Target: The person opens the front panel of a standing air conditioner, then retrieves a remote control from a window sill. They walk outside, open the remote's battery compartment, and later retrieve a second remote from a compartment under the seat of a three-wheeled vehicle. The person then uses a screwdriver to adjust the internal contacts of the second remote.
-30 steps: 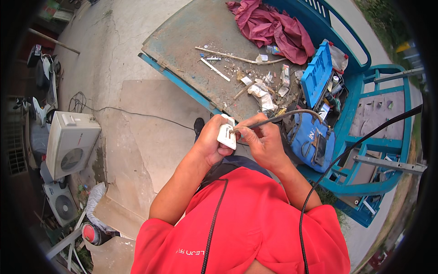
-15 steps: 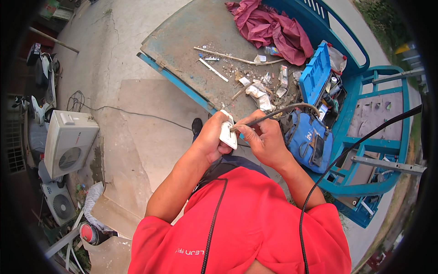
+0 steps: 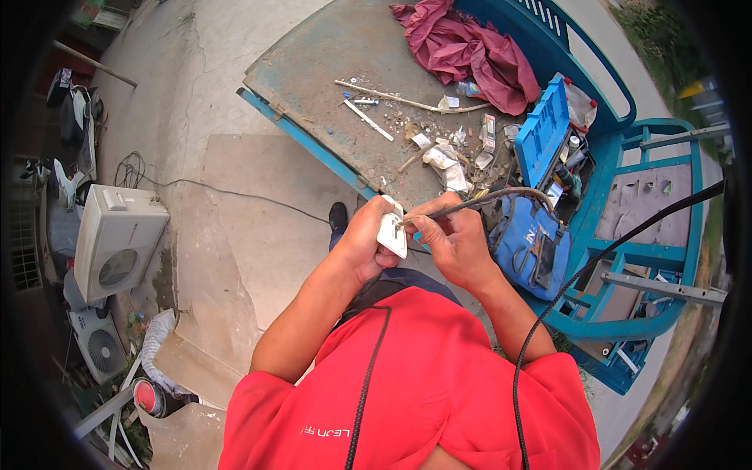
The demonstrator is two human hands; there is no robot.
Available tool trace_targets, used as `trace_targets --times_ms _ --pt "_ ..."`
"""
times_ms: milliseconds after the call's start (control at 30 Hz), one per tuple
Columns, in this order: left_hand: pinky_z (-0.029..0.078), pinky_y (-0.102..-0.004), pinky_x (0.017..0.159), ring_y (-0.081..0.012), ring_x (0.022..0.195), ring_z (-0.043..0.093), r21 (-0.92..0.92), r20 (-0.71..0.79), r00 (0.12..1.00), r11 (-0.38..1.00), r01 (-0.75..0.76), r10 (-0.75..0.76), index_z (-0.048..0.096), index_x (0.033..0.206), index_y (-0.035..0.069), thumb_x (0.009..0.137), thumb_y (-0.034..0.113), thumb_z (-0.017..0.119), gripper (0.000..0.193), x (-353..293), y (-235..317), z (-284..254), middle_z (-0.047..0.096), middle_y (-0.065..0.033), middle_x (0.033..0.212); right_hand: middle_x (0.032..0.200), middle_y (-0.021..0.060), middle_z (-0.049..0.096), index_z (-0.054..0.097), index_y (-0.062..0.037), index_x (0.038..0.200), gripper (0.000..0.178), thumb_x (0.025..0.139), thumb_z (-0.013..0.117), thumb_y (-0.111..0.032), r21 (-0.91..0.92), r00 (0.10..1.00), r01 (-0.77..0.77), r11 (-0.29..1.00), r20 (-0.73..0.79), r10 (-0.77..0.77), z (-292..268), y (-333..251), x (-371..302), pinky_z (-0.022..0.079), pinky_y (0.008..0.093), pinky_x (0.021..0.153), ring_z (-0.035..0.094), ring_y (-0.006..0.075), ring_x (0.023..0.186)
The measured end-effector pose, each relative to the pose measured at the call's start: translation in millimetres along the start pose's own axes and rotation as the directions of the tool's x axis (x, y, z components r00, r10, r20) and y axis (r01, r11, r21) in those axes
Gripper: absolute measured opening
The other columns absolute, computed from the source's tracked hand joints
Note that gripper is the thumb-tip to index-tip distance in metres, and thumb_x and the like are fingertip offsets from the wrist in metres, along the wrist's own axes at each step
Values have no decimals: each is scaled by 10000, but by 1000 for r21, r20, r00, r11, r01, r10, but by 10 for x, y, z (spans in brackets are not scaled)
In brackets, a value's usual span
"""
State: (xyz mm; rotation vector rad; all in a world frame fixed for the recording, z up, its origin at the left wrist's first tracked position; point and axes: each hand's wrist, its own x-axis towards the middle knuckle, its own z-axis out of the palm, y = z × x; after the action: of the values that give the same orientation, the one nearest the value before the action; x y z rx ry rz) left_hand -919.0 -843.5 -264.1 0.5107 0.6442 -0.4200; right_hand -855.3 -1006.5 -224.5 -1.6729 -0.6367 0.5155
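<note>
My left hand (image 3: 363, 241) is closed around a small white plastic plate-like piece (image 3: 391, 236), held upright in front of my waist. Between the fingers and thumb of my right hand (image 3: 460, 247) is a thick grey-brown cable (image 3: 495, 194). The cable's near end meets the face of the white piece; whether it goes into it I cannot tell. From my right hand the cable arches away over a blue tool bag (image 3: 533, 244).
Ahead is a teal cart bed (image 3: 313, 66) with scattered debris, a thin stick (image 3: 407, 100) and a maroon cloth (image 3: 478, 51). An open blue toolbox (image 3: 542, 125) stands at its right. Air-conditioner units (image 3: 121, 243) sit at left; a black cord (image 3: 235, 192) crosses the ground.
Hardly anything differs. Both hands keep the same hold on the white piece and the cable, and the whole view has shifted slightly.
</note>
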Motion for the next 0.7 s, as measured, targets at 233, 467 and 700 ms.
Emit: trace_targets --times_ms 233,467,700 --pt "264 -240 287 -132 435 501 -17 -103 995 1000 -18 17 579 1023 59 961 308 441 291 13 -12 -13 618 -87 705 821 122 703 667 -11 985 121 976 708 -124 -145 999 50 988 16 -48 -11 3 -6 553 331 638 711 226 717" --pt "230 -281 339 -142 426 449 87 -141 988 995 -50 62 548 984 101 971 348 452 265 22 -24 -35 575 -71 660 799 148 692 679 -7 1007 116 980 697 -119 -232 995 73 970 83 -55 -12 1 -10 552 348 628 715 251 700" --pt "233 -280 339 -137 423 440 -8 -24 1000 1000 3 -3 545 985 96 981 339 444 263 8 -29 -74 580 -80 681 830 118 712 679 4 994 96 979 695 -90 -102 1000 23 995 13 -22 18 -2 -7 562 344 638 730 220 731"
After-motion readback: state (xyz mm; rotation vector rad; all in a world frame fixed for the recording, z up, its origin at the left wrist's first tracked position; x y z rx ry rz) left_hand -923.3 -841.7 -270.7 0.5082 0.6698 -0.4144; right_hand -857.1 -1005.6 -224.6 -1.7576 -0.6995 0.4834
